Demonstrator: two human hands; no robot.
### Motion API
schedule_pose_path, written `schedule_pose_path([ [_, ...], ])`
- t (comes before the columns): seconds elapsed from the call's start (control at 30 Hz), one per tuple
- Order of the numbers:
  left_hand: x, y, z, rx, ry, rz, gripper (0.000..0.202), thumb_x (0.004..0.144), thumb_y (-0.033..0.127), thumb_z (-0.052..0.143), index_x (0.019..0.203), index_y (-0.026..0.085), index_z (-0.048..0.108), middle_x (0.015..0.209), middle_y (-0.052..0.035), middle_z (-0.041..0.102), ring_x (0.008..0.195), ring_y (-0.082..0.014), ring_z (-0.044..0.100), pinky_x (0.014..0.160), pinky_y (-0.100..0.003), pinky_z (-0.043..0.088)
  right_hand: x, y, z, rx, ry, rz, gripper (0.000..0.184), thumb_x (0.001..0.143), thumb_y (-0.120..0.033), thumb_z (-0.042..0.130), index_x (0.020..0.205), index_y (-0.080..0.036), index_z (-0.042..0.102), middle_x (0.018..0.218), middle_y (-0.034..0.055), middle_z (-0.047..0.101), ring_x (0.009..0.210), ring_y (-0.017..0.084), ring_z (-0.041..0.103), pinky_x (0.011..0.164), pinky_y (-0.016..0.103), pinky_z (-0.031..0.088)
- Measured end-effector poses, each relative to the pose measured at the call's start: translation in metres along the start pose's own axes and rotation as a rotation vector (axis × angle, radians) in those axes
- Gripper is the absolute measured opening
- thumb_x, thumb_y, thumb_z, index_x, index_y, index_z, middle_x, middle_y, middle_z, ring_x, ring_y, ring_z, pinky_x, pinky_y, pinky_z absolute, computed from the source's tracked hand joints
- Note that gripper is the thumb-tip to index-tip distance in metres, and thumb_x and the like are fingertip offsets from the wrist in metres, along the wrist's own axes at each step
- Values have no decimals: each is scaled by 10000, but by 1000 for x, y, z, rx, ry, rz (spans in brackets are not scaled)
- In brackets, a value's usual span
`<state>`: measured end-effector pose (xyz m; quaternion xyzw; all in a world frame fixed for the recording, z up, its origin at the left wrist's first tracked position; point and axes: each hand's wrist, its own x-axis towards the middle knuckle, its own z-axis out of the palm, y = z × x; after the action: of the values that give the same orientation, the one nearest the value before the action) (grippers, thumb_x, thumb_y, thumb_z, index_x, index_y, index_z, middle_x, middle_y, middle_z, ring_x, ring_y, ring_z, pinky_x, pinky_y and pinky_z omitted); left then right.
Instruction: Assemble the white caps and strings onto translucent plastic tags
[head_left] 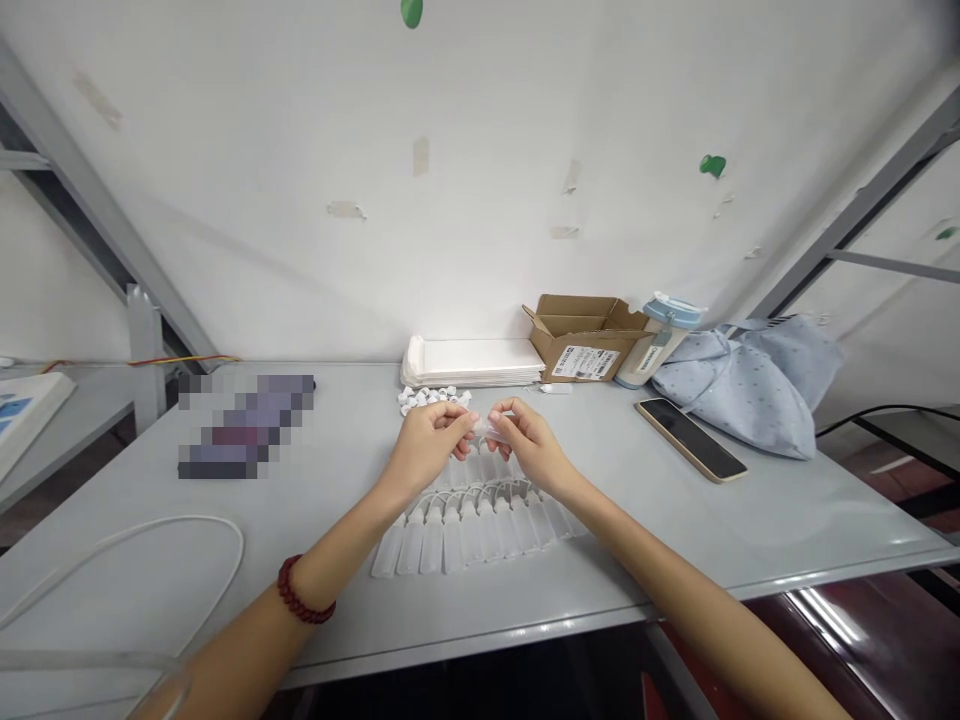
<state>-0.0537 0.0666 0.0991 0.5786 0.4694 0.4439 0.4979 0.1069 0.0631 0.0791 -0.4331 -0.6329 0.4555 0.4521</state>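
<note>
My left hand [429,440] and my right hand [529,442] meet above the middle of the grey table [337,560]. Together their pinched fingers hold a small translucent squeeze bottle [487,428]. Below the hands lies a row of several similar small translucent bottles [469,525], side by side with their nozzles pointing away from me. A little heap of white caps [433,397] sits just beyond the left hand. A red bead bracelet [300,600] is on my left wrist.
A stack of white trays [474,362] and an open cardboard box [585,335] stand at the back wall. A blue-lidded tumbler [660,345], a phone [688,437] and a pale blue cloth bag [750,385] lie at right. Clear tubing [187,530] curls at left.
</note>
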Motion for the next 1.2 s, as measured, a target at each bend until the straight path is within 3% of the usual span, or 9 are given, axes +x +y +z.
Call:
schedule_pose_path([
  [0.3,-1,-2,2,-74,-22,-69,283,666,377,729,700,120,616,580,-18,621,496,-127,586,481,-253,501,-4,-5,-2,-185,-16,-41,289,893,-473,404,884,-192,471,589,-37,530,480,84,377,480,216,298],
  [0.47,-1,-1,1,-83,-45,-56,296,697,407,700,717,119,635,607,-44,651,519,-148,612,498,-275,517,-3,-10,-1,-61,-16,23,269,870,-459,440,841,-193,468,562,-43,514,467,83,395,459,212,302],
  [0.73,-4,9,-3,27,-179,87,246,755,392,629,811,156,668,682,-30,668,621,-162,635,625,-298,539,-1,-13,-5,74,-9,51,235,848,-429,455,806,-198,464,555,-45,502,474,84,389,441,206,288],
  [0.83,-2,7,-4,70,-229,73,287,755,434,619,697,153,631,596,-16,622,556,-146,604,581,-283,516,-2,-10,-4,15,-5,36,235,868,-426,435,822,-198,466,543,-47,499,473,90,396,461,214,305],
  [1.0,1,-2,-5,155,-225,32,440,785,514,559,511,174,506,456,15,501,454,-125,528,495,-257,443,-7,-10,-3,-278,1,-147,220,912,-390,393,876,-197,492,570,-41,509,515,102,452,535,229,345],
  [1.1,1,-5,-3,172,-243,33,473,814,529,512,497,178,504,428,13,483,475,-134,531,526,-264,451,-9,-12,-5,-358,-5,-160,202,916,-361,379,865,-197,486,544,-53,477,482,95,420,513,223,328],
  [1.2,-1,-3,-1,175,-235,88,390,806,475,547,562,171,551,471,17,520,479,-120,510,537,-257,448,-6,-13,-7,-292,11,-96,201,900,-373,397,847,-195,476,541,-52,477,485,94,423,502,221,324],
])
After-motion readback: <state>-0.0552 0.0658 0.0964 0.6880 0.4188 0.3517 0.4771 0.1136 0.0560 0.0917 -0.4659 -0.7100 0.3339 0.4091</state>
